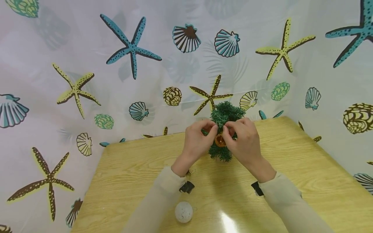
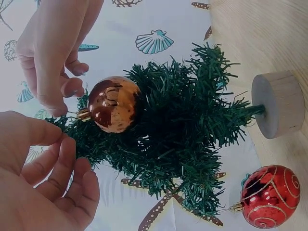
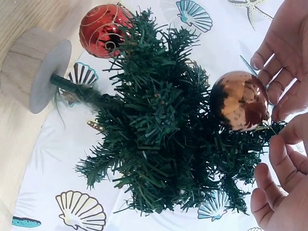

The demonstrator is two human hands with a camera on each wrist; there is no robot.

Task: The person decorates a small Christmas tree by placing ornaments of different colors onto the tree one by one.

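A small green artificial Christmas tree (image 1: 227,111) stands at the table's far side on a round wooden base (image 2: 284,103). Against its upper part hangs a shiny copper bauble (image 2: 115,103) with a gold cap. My left hand (image 1: 199,139) and right hand (image 1: 244,139) meet at the bauble's thin hanging string, thumb and forefinger of each pinching close by the cap. The left wrist view shows the left hand's other fingers loosely bent. A red bauble (image 3: 106,31) with gold swirls hangs by a lower branch. Fingertips partly hide the string.
A white bauble (image 1: 184,212) lies on the wooden table (image 1: 131,181) near the front, beside the left sleeve. Some small object partly shows behind the left wrist. A cloth (image 1: 157,81) printed with starfish and shells hangs behind and at the sides.
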